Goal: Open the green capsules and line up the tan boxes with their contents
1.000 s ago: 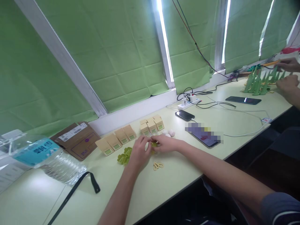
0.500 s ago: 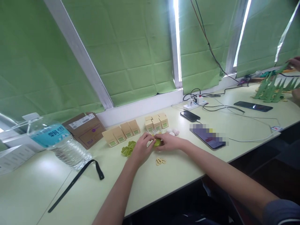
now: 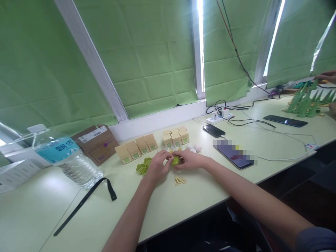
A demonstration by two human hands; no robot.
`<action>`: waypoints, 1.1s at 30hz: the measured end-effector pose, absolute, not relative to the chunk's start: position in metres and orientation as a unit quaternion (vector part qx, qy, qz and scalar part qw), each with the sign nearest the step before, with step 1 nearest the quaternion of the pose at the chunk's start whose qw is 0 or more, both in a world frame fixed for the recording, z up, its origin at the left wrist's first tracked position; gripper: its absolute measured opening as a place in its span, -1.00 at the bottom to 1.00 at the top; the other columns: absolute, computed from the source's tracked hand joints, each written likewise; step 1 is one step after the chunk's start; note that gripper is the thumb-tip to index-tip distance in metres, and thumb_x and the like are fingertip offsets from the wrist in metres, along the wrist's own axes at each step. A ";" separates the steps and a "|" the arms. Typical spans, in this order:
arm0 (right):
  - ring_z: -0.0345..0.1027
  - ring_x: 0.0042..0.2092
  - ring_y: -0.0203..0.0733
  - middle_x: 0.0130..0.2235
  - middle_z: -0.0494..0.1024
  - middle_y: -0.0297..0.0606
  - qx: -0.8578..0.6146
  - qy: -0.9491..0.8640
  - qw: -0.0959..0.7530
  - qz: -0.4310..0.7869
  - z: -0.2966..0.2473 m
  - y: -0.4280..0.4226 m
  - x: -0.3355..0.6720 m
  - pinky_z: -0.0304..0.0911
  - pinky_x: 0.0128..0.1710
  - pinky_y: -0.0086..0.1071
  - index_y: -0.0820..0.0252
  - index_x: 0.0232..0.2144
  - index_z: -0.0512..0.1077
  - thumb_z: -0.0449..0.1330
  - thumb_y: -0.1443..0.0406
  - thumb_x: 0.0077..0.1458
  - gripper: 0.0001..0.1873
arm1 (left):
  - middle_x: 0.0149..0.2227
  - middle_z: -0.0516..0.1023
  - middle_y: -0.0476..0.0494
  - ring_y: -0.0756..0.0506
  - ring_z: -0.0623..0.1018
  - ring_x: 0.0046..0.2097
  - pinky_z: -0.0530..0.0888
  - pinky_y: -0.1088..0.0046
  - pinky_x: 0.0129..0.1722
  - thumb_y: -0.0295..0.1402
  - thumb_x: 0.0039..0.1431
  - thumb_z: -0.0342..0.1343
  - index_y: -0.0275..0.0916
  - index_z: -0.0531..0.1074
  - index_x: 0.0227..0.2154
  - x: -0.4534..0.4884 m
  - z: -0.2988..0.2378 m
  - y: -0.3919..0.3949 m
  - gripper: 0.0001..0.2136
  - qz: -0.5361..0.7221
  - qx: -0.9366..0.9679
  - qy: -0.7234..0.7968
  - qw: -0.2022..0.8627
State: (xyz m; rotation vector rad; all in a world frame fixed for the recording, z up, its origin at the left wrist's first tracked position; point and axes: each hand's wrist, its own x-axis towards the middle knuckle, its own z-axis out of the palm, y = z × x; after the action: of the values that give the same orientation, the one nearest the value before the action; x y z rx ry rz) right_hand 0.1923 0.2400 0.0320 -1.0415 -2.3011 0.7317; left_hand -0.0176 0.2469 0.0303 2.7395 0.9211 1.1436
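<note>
Green and glossy, the small piece (image 3: 175,160) sits between our fingertips, just above the table. Our right hand (image 3: 188,159) grasps it, fingers curled around its right side. Our left hand (image 3: 159,163) has its thumb and fingertips drawn together at the piece's left edge; whether they pinch it or only steady it, we cannot tell. A second ago our fingers covered most of the piece; now more of its green face shows, so we judge that the handling goes on with both hands and the piece has not been set down.

Nearest us, just below the fingertips, lie pale yellow loops (image 3: 180,181). Just left of our left fingers rest lobed green shapes (image 3: 144,166), and just beyond our right knuckles are whitish rounded pieces (image 3: 194,148). Farther past the fingers stand small tan boxes (image 3: 168,140) and, to their left, tan packets (image 3: 142,144). Well off to the right, beyond the phone (image 3: 233,154), a co-worker's hand (image 3: 327,76) is near green cones (image 3: 301,101).
</note>
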 end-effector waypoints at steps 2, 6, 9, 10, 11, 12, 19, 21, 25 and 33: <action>0.37 -0.33 -0.15 -0.33 0.52 -0.29 -0.382 -0.848 0.249 0.270 0.033 0.240 0.193 0.18 -0.36 -0.36 0.12 -0.05 0.41 0.28 0.15 0.05 -0.59 | -0.35 0.50 -0.09 -0.08 0.49 -0.29 0.42 0.36 -0.24 -0.38 0.31 0.03 -0.18 0.43 -0.33 -0.018 0.030 0.247 -0.89 0.368 0.882 0.295 0.008; 0.35 -0.34 -0.17 -0.34 0.51 -0.30 -0.379 -0.850 0.247 0.271 0.033 0.240 0.193 0.17 -0.37 -0.37 0.12 -0.07 0.41 0.28 0.16 0.06 -0.62 | -0.36 0.49 -0.10 -0.08 0.48 -0.29 0.42 0.36 -0.25 -0.40 0.31 0.02 -0.19 0.42 -0.33 -0.018 0.029 0.247 -0.89 0.370 0.882 0.293 -0.004; 0.35 -0.33 -0.18 -0.34 0.50 -0.32 -0.379 -0.850 0.244 0.274 0.032 0.241 0.193 0.16 -0.37 -0.38 0.11 -0.06 0.41 0.29 0.17 0.04 -0.60 | -0.36 0.49 -0.10 -0.08 0.48 -0.29 0.42 0.36 -0.25 -0.41 0.31 0.01 -0.19 0.41 -0.33 -0.018 0.028 0.247 -0.89 0.370 0.885 0.283 -0.017; 0.35 -0.32 -0.18 -0.33 0.50 -0.31 -0.379 -0.850 0.241 0.276 0.031 0.242 0.193 0.16 -0.37 -0.38 0.11 -0.05 0.42 0.29 0.17 0.04 -0.59 | -0.36 0.49 -0.10 -0.09 0.48 -0.29 0.42 0.36 -0.25 -0.41 0.31 0.02 -0.19 0.41 -0.32 -0.018 0.027 0.247 -0.89 0.371 0.885 0.279 -0.021; 0.36 -0.32 -0.18 -0.32 0.51 -0.31 -0.379 -0.849 0.240 0.279 0.031 0.242 0.193 0.17 -0.36 -0.38 0.11 -0.05 0.42 0.29 0.16 0.04 -0.59 | -0.36 0.49 -0.11 -0.09 0.48 -0.29 0.42 0.37 -0.25 -0.41 0.31 0.02 -0.19 0.41 -0.32 -0.018 0.027 0.248 -0.90 0.374 0.886 0.275 -0.025; 0.36 -0.31 -0.18 -0.31 0.51 -0.31 -0.379 -0.849 0.238 0.281 0.031 0.242 0.193 0.17 -0.35 -0.38 0.11 -0.04 0.42 0.29 0.16 0.03 -0.58 | -0.35 0.49 -0.11 -0.09 0.48 -0.29 0.42 0.37 -0.25 -0.41 0.31 0.02 -0.19 0.41 -0.32 -0.018 0.026 0.248 -0.90 0.377 0.885 0.271 -0.029; 0.36 -0.33 -0.16 -0.35 0.51 -0.31 -0.395 -0.846 0.222 0.282 0.032 0.241 0.194 0.16 -0.38 -0.37 0.14 -0.18 0.41 0.32 0.13 -0.01 -0.64 | -0.37 0.48 -0.08 -0.06 0.47 -0.31 0.41 0.40 -0.29 -0.44 0.29 0.05 -0.20 0.39 -0.32 -0.018 0.027 0.248 -0.94 0.400 0.879 0.255 -0.043; 0.37 -0.33 -0.15 -0.35 0.52 -0.30 -0.400 -0.844 0.220 0.281 0.032 0.241 0.194 0.17 -0.38 -0.37 0.15 -0.20 0.40 0.33 0.12 -0.02 -0.63 | -0.38 0.47 -0.06 -0.05 0.45 -0.33 0.40 0.42 -0.31 -0.45 0.28 0.06 -0.20 0.37 -0.32 -0.018 0.030 0.248 -0.95 0.422 0.869 0.255 -0.042; 0.41 -0.30 -0.13 -0.28 0.55 -0.25 -0.400 -0.844 0.222 0.281 0.032 0.241 0.194 0.21 -0.34 -0.35 0.17 -0.16 0.40 0.33 0.13 -0.01 -0.60 | -0.39 0.45 -0.04 -0.03 0.43 -0.35 0.39 0.44 -0.32 -0.46 0.28 0.07 -0.20 0.35 -0.32 -0.019 0.035 0.247 -0.95 0.452 0.852 0.259 -0.053; 0.43 -0.27 -0.08 -0.26 0.56 -0.18 -0.391 -0.864 0.242 0.206 0.030 0.240 0.191 0.26 -0.30 -0.30 0.20 -0.17 0.45 0.32 0.13 0.03 -0.64 | -0.35 0.43 -0.06 -0.05 0.43 -0.29 0.39 0.42 -0.27 -0.46 0.28 0.04 -0.20 0.32 -0.30 -0.021 0.036 0.251 -0.96 0.481 0.828 0.277 -0.084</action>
State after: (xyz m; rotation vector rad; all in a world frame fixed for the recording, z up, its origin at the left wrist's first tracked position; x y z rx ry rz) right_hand 0.1912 0.2400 0.0302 -1.0704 -2.3617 0.5645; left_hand -0.0212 0.2506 0.0356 2.7496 0.9194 1.5973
